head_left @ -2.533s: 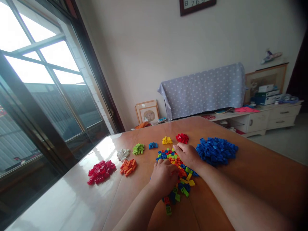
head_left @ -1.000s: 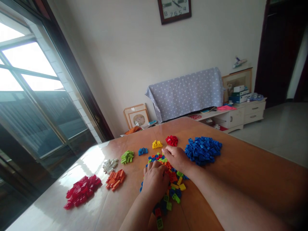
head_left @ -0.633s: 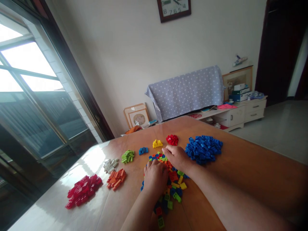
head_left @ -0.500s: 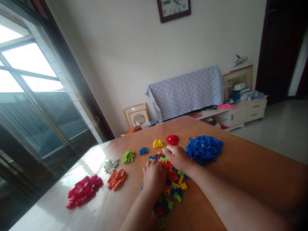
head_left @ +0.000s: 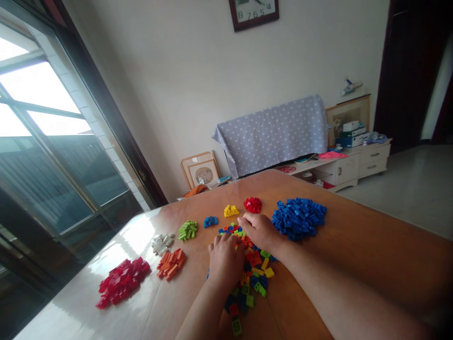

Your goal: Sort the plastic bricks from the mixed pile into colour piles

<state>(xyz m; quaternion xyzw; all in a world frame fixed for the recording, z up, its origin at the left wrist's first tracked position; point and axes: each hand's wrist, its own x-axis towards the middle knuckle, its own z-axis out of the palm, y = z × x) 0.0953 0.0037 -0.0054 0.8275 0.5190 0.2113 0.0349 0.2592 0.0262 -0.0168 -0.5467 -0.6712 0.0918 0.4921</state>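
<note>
A mixed heap of small coloured bricks (head_left: 253, 278) lies on the brown table (head_left: 354, 255) in front of me. My left hand (head_left: 223, 262) rests palm down on the heap's left side, fingers curled onto the bricks. My right hand (head_left: 259, 230) lies on the heap's far end, fingers bent down among the pieces, close to a small red pile (head_left: 252, 204). What either hand grips under its fingers is hidden.
Sorted piles ring the heap: a big blue pile (head_left: 299, 217), yellow (head_left: 230, 210), small blue (head_left: 210, 221), green (head_left: 187, 230), grey (head_left: 161, 243), orange (head_left: 171, 263) and a large red pile (head_left: 122, 281). A window is at left; a cloth-covered cabinet stands beyond the table.
The camera has swung right and steadied since 2.5 s ago. Both hands stay on the mixed heap; the left hand's fingers have shifted slightly among the bricks.
</note>
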